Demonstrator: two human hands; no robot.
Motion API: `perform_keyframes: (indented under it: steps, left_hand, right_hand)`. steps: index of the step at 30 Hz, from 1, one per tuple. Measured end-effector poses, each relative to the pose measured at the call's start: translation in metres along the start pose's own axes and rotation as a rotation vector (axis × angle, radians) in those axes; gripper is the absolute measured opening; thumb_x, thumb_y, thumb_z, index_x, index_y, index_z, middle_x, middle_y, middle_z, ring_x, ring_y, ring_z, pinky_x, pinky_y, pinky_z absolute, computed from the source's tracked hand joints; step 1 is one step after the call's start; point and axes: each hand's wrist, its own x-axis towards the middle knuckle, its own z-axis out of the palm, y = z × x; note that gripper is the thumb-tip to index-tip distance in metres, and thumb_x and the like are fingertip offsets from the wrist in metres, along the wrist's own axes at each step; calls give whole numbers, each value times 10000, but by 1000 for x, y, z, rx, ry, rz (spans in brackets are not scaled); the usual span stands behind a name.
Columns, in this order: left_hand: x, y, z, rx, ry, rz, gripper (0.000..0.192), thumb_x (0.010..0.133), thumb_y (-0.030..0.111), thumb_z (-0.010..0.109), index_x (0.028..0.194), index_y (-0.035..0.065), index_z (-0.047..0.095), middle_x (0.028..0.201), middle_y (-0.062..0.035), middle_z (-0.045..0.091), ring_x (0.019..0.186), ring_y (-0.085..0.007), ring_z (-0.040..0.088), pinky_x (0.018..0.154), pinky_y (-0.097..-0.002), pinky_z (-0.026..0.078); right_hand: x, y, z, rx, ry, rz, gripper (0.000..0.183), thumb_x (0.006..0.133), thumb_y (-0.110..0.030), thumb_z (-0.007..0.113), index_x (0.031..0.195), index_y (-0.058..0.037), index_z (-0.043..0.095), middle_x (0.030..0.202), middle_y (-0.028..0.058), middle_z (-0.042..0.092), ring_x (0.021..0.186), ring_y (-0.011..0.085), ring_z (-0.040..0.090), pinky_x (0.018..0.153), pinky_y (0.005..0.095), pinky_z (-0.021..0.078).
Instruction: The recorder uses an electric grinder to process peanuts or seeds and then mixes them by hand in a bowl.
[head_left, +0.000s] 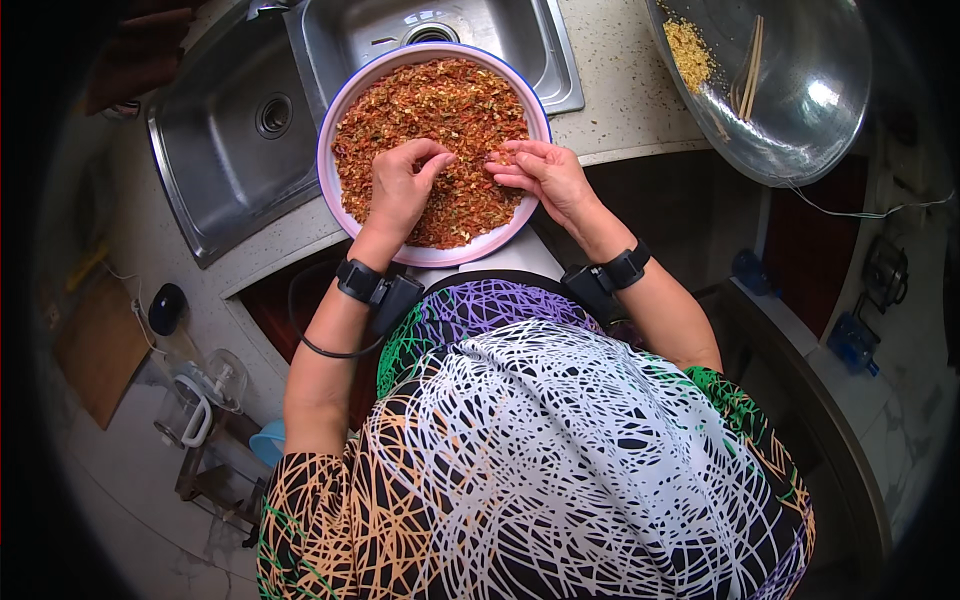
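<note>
In front of me a round pink enamel basin (328, 161) with a blue rim is filled with red-brown crushed dried chili (442, 90), mixed with paler flakes and seeds. Over its middle is my left hand (405, 180), thumb and index finger brought close together; whether anything is between them I cannot tell. My right hand (541, 172) is above the basin's right side, palm partly turned up. A few reddish bits (507, 157) are pinched at its fingertips.
Behind and left of the basin lies a steel double sink (225, 169), whose edge the basin overlaps. A large metal wok (810, 127) at the upper right holds yellow crumbs (687, 56) and wooden chopsticks (751, 71). Specks dot the countertop (622, 112).
</note>
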Motion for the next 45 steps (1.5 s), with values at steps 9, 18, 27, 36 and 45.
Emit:
perform_keyframes:
  steps: [9,18,27,36,45]
  left_hand:
    - [13,6,18,438,-51,381,413,728,14,701,1129,81,631,995,-111,595,874,-299,620,743,-379,512]
    - [41,32,32,364,1,397,160,778,71,685,936,50,682,893,-114,616,878,-287,609,729,-379,501]
    - [48,42,10,760,-45,358,630,795,206,707,1370,102,476,1447,-150,400,1355,-315,349,1076,-465,308]
    - [11,33,-52,755,-88,329,751,810,259,699,1453,92,349,1539,-145,246,1426,-319,221,1137,-508,215]
    - [-37,2,-87,822,-116,114,959,731,387,754,1504,135,246,1570,-171,117,1430,-426,112,1139,-549,178]
  right_hand:
    - [2,0,6,-884,232,-416,175,908,-21,562,1065,12,633,757,86,674,595,125,678,472,246,514]
    - [22,-28,4,-1348,277,-820,59,822,-100,628,837,-52,597,780,172,615,739,366,623,659,444,507]
    - [-32,-38,-9,-1244,304,-646,151,816,-136,681,817,-17,587,796,152,594,739,341,622,651,386,502]
    - [-32,5,-37,-514,-75,178,516,798,-321,753,1120,46,586,930,116,678,852,172,660,743,296,538]
    - [-26,30,-5,-179,-249,284,409,837,-63,672,1207,56,545,1124,151,649,993,234,649,885,377,535]
